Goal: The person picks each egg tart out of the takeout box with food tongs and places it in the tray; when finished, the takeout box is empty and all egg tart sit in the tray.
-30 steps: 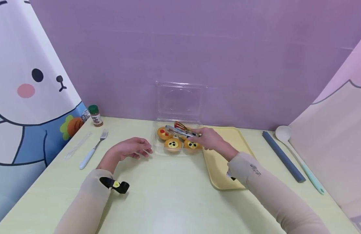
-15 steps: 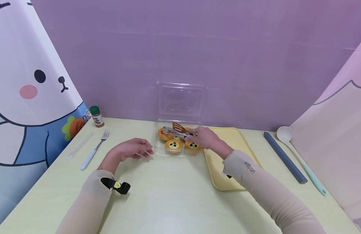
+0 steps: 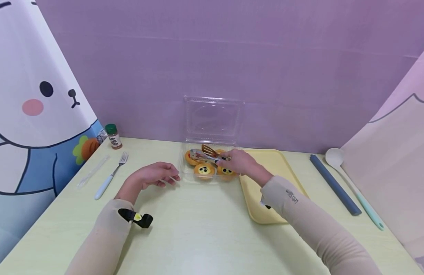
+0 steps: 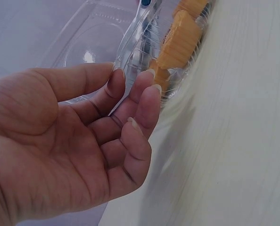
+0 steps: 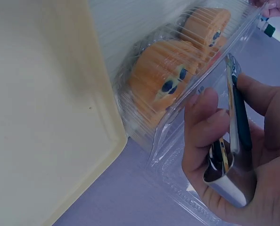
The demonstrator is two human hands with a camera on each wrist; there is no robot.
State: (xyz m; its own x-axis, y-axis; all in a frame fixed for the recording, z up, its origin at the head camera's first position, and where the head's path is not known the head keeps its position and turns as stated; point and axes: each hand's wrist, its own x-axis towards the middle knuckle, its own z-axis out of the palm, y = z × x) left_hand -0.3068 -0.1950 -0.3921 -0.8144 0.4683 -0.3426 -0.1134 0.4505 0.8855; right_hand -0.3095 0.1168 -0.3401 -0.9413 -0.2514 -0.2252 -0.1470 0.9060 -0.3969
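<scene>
Against the purple backdrop, a clear plastic clamshell box (image 3: pixel 213 118) stands with its lid raised. It holds several small tarts (image 3: pixel 203 170), with dark berry-like toppings on the front ones and red bits on one at the left. My right hand (image 3: pixel 241 162) grips metal tongs (image 5: pixel 241 113) with dark handle grips. The tongs' tips, one tan and slotted, lie over the rear tarts; whether they touch a tart is unclear. Left of the box, my left hand (image 3: pixel 153 175) hovers near its front corner with fingers loosely bent and nothing in them.
A yellow tray (image 3: pixel 263 202) lies right of the box, under my right forearm. Farther right are a dark blue bar (image 3: pixel 335 185) and a long-handled spoon (image 3: pixel 352 187). On the left are a fork (image 3: pixel 110 179), a clear thin strip (image 3: pixel 93 172) and a green-capped jar (image 3: pixel 113 138).
My right hand and the tongs have shifted slightly, the tong tips a little left and lower over the rear tarts. The left hand stays beside the box.
</scene>
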